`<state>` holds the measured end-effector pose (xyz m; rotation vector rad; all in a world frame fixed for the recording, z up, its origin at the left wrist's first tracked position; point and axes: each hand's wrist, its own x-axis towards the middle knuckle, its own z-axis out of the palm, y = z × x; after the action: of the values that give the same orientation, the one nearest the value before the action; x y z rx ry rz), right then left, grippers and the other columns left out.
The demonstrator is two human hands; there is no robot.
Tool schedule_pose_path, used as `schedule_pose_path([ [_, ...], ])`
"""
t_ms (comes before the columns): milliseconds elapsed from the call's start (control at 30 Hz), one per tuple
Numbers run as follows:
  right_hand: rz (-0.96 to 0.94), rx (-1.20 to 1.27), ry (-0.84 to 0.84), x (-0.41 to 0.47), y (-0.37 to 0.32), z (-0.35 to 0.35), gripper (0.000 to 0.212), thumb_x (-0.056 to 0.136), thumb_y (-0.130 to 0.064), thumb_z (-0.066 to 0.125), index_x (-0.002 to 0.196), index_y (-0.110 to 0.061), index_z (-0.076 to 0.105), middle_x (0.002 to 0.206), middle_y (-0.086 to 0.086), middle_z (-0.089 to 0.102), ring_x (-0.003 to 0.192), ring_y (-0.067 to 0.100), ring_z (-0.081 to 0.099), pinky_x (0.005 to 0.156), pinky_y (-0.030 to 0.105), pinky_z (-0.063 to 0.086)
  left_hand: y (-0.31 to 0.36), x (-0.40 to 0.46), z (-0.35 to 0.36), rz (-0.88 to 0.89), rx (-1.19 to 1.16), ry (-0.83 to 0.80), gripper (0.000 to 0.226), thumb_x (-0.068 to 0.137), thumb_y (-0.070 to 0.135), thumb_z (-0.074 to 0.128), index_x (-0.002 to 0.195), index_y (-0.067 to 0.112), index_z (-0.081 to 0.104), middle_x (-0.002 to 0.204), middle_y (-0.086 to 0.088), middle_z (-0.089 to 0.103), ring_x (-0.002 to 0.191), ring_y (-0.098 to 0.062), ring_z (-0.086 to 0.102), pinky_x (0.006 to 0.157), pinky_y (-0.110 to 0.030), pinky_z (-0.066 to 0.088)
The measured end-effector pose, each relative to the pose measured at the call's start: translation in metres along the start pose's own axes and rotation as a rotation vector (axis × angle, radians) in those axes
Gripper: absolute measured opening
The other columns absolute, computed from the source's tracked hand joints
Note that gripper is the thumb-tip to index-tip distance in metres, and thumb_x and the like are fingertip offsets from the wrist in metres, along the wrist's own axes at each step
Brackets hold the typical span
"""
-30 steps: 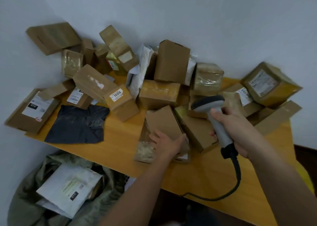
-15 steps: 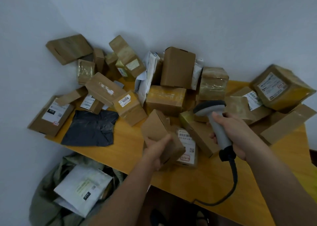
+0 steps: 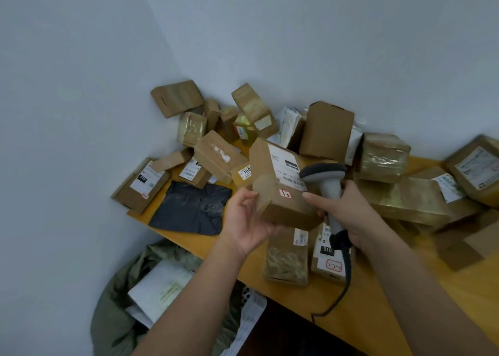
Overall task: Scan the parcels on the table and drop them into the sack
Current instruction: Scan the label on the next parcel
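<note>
My left hand [image 3: 247,220] holds a brown cardboard parcel [image 3: 278,191] above the table, its white shipping label and a small red sticker turned up. My right hand [image 3: 348,215] grips a grey barcode scanner [image 3: 325,183], whose head sits right over the label. The scanner's black cable [image 3: 343,282] trails down to the table edge. An olive-green sack [image 3: 118,315] stands open on the floor at the lower left, with a white mailer [image 3: 162,285] inside it. Several more parcels lie piled on the wooden table [image 3: 351,309].
A black plastic mailer [image 3: 191,210] lies flat at the table's left end. Two small parcels [image 3: 287,258] with labels rest under my hands near the front edge. Taped boxes [image 3: 383,156] crowd the back and right side. White walls meet in a corner behind the pile.
My left hand has lifted the brown parcel off the table and turned its label upward. The scanner has come in over the label. The view has tilted up and to the left.
</note>
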<state>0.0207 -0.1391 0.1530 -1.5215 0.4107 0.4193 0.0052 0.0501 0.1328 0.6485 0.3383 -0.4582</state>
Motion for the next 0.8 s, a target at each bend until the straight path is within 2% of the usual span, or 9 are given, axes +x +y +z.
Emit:
schedule_pose_path([
  [67,-0.046,-0.052,0.016,-0.001,-0.002,0.004,0.08,0.071,-0.02,0.086,0.134,-0.02,0.037,0.107,-0.002,0.055,0.087,0.017,0.061,0.064,0.03,0.051,0.006,-0.003,0.004,0.006,0.029,-0.006,0.058,0.091,0.03,0.04,0.145,0.009,0.043,0.143,-0.024,0.048,0.134,-0.046,0.041,0.109,-0.066,0.028],
  [167,-0.119,-0.115,0.039,-0.003,-0.005,0.006,0.089,0.068,-0.014,0.087,0.138,-0.021,0.033,0.109,-0.006,0.049,0.096,0.015,0.054,0.072,0.033,0.052,0.012,-0.004,0.013,-0.013,0.145,0.008,0.062,0.089,0.044,0.058,0.142,0.014,0.046,0.136,-0.023,0.056,0.123,-0.042,0.055,0.103,-0.062,0.041],
  [267,-0.144,-0.106,0.054,-0.004,-0.008,0.004,0.084,0.07,-0.013,0.086,0.137,-0.021,0.035,0.117,0.0,0.055,0.102,0.02,0.06,0.081,0.041,0.056,0.014,-0.002,0.022,0.013,0.224,0.119,0.059,0.082,0.024,0.068,0.136,0.009,0.05,0.121,-0.02,0.067,0.106,-0.034,0.067,0.086,-0.047,0.057],
  [333,-0.14,-0.063,0.063,-0.005,-0.013,-0.001,0.078,0.073,-0.015,0.084,0.136,-0.018,0.038,0.115,0.006,0.06,0.092,0.022,0.065,0.071,0.035,0.057,0.017,0.0,0.021,0.026,0.303,0.193,0.047,0.082,0.014,0.066,0.127,0.006,0.056,0.106,-0.016,0.073,0.088,-0.026,0.072,0.069,-0.036,0.06],
  [433,-0.192,-0.084,0.12,-0.007,-0.022,-0.015,0.073,0.074,-0.015,0.084,0.133,-0.015,0.042,0.112,0.007,0.061,0.085,0.02,0.066,0.062,0.029,0.053,0.026,-0.003,0.015,0.022,0.737,0.332,0.043,0.085,0.009,0.07,0.127,0.008,0.058,0.108,-0.01,0.072,0.089,-0.023,0.069,0.068,-0.035,0.059],
  [500,-0.244,-0.178,0.182,-0.009,-0.027,-0.024,0.081,0.071,-0.018,0.086,0.137,-0.017,0.039,0.124,0.004,0.057,0.103,0.024,0.063,0.08,0.042,0.057,0.036,-0.004,0.014,0.089,1.127,0.46,0.051,0.078,0.01,0.08,0.124,0.011,0.058,0.108,-0.005,0.067,0.091,-0.02,0.066,0.071,-0.035,0.059],
  [567,-0.279,-0.255,0.186,-0.01,-0.029,-0.029,0.089,0.068,-0.021,0.088,0.14,-0.019,0.036,0.132,0.002,0.053,0.118,0.026,0.055,0.094,0.046,0.051,0.045,-0.006,0.02,0.207,1.273,0.528,0.055,0.071,0.013,0.086,0.118,0.014,0.058,0.105,-0.002,0.062,0.088,-0.014,0.062,0.063,-0.028,0.054],
  [733,-0.257,-0.212,-0.023,-0.016,-0.016,-0.022,0.091,0.066,-0.014,0.088,0.139,-0.023,0.035,0.114,-0.01,0.062,0.101,0.012,0.061,0.076,0.032,0.054,0.056,-0.015,0.051,0.401,1.452,0.292,0.042,0.066,0.028,0.089,0.095,0.009,0.065,0.092,-0.005,0.07,0.079,-0.015,0.066,0.051,-0.011,0.047],
  [800,-0.235,-0.234,-0.076,-0.017,-0.011,-0.021,0.088,0.066,-0.013,0.087,0.136,-0.025,0.035,0.112,-0.009,0.06,0.095,0.01,0.062,0.072,0.031,0.055,0.057,-0.019,0.063,0.382,1.508,0.16,0.04,0.067,0.031,0.088,0.098,0.015,0.069,0.091,0.0,0.071,0.082,-0.014,0.067,0.061,-0.015,0.054],
])
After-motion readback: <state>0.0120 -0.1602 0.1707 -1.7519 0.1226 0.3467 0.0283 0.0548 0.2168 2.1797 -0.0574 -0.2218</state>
